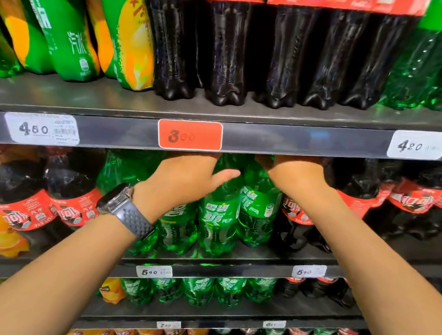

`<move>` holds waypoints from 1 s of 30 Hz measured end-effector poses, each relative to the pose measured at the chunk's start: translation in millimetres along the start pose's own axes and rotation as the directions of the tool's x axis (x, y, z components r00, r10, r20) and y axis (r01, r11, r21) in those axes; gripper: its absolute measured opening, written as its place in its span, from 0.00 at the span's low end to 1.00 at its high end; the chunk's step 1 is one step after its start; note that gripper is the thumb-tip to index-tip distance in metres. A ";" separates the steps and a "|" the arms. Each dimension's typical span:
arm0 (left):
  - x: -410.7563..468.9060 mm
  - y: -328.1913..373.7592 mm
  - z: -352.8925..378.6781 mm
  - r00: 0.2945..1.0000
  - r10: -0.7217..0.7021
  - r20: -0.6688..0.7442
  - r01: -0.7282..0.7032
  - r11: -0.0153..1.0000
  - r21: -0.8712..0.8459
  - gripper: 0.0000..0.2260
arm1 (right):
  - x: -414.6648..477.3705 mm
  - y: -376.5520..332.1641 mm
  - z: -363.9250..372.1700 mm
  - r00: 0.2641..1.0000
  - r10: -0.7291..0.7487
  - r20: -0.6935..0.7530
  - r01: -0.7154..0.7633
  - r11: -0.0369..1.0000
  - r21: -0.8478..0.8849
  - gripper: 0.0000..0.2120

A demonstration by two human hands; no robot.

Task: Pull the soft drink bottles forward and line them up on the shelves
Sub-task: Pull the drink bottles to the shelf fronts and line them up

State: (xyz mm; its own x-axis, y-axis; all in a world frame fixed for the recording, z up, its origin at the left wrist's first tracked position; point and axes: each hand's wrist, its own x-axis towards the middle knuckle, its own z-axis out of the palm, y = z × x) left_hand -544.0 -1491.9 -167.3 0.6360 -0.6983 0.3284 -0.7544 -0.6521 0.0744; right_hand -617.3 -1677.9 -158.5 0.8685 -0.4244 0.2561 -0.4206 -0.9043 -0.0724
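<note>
Left grip [182, 181] fingertips hidden, green bottles [219, 214]

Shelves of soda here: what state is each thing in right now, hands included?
Left hand: wrapped on a green bottle, watch on wrist.
Right hand: reaching under the shelf edge, fingers hidden.
Green bottles: upright, bunched together between the hands.
Cola bottles: upright, right of the green ones.
Red price tag: stuck on the shelf edge.
</note>
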 end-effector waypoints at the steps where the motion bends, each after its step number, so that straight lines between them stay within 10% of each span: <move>1: 2.5 1.3 0.9 1.000 -0.007 0.030 0.007 1.000 -0.001 0.29 | 1.1 1.0 -1.2 0.997 0.025 0.066 -0.026 1.000 0.016 0.21; 8: 0.2 7.4 11.6 0.997 -0.027 -0.075 0.026 1.000 -0.004 0.25 | 9.1 23.5 -12.7 0.896 -0.017 0.443 0.009 1.000 0.020 0.23; 30: 5.1 7.6 21.0 0.992 -0.117 -0.053 0.118 0.993 0.009 0.24 | 7.0 25.1 11.2 0.981 -0.165 0.104 0.150 0.979 0.137 0.20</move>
State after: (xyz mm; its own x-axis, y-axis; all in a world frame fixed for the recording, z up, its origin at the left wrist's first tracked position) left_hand -543.1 -1506.7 -184.8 0.7105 -0.6006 0.3667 -0.6728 -0.7325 0.1037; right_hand -618.8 -1704.1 -169.3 0.9485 -0.2719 0.1624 -0.2457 -0.9553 -0.1642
